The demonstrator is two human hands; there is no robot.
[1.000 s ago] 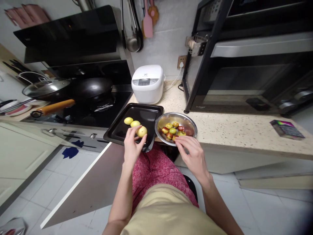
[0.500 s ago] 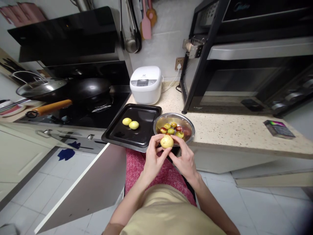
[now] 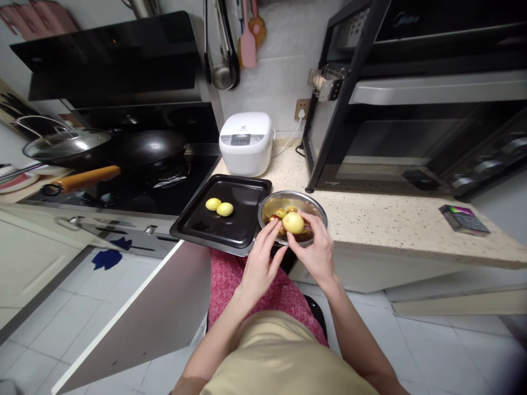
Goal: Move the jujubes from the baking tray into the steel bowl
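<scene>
A pale yellow, egg-shaped fruit [image 3: 293,223] is pinched between the thumb and fingers of my right hand [image 3: 315,249], over a steel bowl [image 3: 322,213]. Beneath it in the bowl lie several small fruits [image 3: 281,213], green-yellow and reddish brown, partly hidden by the held one. My left hand [image 3: 260,262] is at the bowl's near left side, empty, its fingers stretched and thumb apart. Left of the bowl, a black baking tray [image 3: 242,219] carries two similar yellow fruits [image 3: 224,209] lying side by side.
Behind the tray stands a white rice cooker [image 3: 246,145]. To the left are a wok [image 3: 152,147] and a lidded pan [image 3: 68,145] on the stove. An oven [image 3: 395,148] and a small dark box [image 3: 464,220] are on the right. A cabinet door [image 3: 156,318] juts out below the tray.
Both hands held the yellow fruit in front of the bowl. My left hand has let go, and my right hand has carried the fruit slightly forward and right, over the bowl.
</scene>
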